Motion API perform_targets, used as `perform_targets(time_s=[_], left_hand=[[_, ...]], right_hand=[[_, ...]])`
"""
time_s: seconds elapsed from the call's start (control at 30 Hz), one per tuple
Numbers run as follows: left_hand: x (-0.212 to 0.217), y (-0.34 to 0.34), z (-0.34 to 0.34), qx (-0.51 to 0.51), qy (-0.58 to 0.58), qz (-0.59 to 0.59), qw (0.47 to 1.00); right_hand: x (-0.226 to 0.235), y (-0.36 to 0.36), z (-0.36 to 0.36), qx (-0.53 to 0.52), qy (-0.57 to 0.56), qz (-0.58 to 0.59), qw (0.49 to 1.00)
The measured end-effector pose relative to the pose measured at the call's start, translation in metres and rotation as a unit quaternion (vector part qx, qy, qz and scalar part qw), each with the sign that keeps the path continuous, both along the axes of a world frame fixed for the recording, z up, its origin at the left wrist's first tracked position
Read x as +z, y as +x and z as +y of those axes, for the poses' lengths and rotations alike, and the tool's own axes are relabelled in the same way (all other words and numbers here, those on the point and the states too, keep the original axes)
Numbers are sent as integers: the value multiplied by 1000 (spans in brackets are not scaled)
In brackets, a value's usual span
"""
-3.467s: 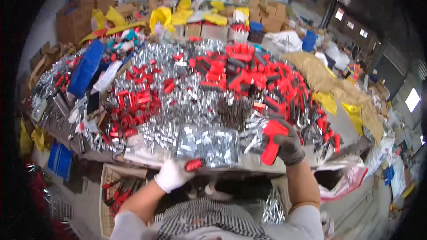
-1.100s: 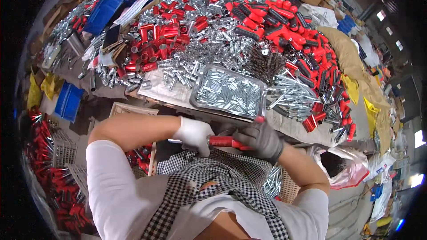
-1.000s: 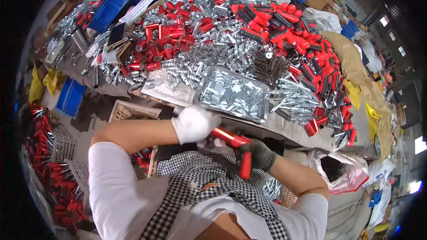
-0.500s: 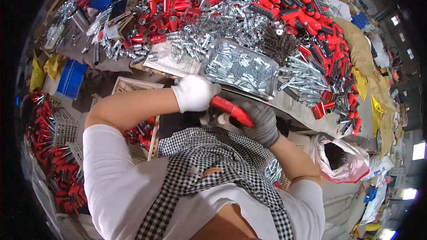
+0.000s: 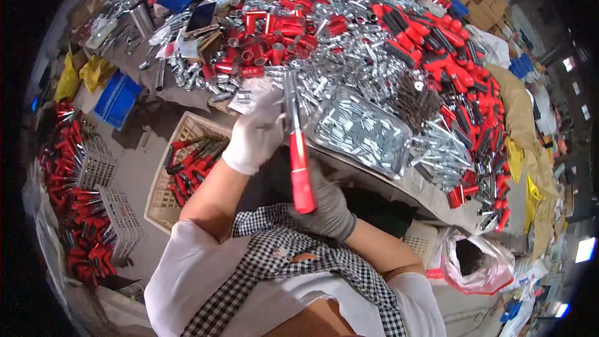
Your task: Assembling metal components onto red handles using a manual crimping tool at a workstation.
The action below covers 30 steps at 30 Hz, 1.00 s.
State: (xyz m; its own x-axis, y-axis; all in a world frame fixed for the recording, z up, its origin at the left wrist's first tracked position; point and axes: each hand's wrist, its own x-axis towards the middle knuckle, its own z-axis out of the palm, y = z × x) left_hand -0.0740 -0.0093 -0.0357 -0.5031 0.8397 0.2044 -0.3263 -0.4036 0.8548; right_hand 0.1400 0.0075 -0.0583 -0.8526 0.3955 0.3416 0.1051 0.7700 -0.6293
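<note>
A long tool with a red grip [image 5: 301, 171] and a silver metal shaft [image 5: 291, 97] stands nearly upright in view, its shaft pointing at the far side. My right hand [image 5: 329, 207], in a grey glove, is closed round the grip's near end. Just left of the shaft is my left hand [image 5: 253, 137], in a white glove. Its fingers reach toward the table's edge beside the shaft and are smeared by motion, so whether they touch it is unclear. A clear tray [image 5: 402, 171] of short silver pins lies right of the tool.
Heaped on the table are red sleeves [image 5: 290, 27], small metal fittings [image 5: 349, 56], red-and-black handles [image 5: 452, 65], dark springs [image 5: 409, 103] and silver rods [image 5: 446, 150]. A beige crate [image 5: 159, 196] holding red tools sits at left. A pink-rimmed bag [image 5: 499, 274] stands at right.
The red tool has swung from a slant between both hands to nearly upright, and its metal shaft now shows. My left hand has shifted left off the tool's far end. The whole view has shifted too.
</note>
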Motion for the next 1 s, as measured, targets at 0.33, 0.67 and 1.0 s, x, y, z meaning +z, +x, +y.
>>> perform_targets(time_s=[0.33,0.67,1.0], left_hand=[[2,-24,-69,-148,-115,-78,979],[12,-38,-65,-154,-247,195,937],[-1,-34,-85,-206,-189,132,951]], right_hand=[[60,-136,130,76,333,-232,911],[52,-154,134,26,-347,11,937],[76,-122,89,246,-355,-61,900]])
